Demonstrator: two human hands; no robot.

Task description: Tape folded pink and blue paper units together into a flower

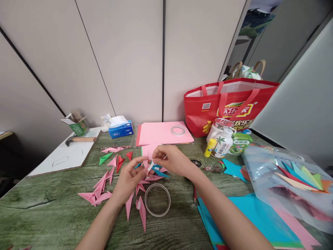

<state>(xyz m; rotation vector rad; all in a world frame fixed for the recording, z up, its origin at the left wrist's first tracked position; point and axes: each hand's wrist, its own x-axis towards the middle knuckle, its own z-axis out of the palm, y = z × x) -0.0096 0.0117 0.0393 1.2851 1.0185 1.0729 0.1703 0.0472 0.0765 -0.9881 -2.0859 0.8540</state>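
Note:
At the table's middle my left hand (130, 177) is closed, pinching a pink folded paper piece (145, 163) upright between thumb and fingers. My right hand (169, 159) meets it from the right, thumb and forefinger closed on a small white strip (150, 166) that looks like tape. The strip lies against the pink piece. Behind and below the fingers are blue folded paper pieces (161, 172), partly hidden. Just nearer, a roll of tape (157, 200) lies flat on the table. Pink folded pieces (96, 194) are scattered to the left, beside red (119, 163) and green (105, 158) ones.
Pink paper sheets (161, 133) carry another tape roll (178, 130) at the back. A tissue box (121, 130) and a hammer (80, 139) on a white board (62, 158) stand left. Rightward are a glue stick (210, 148), bottle (223, 143), red bag (197, 116), blue sheets (249, 215) and plastic bag (262, 173).

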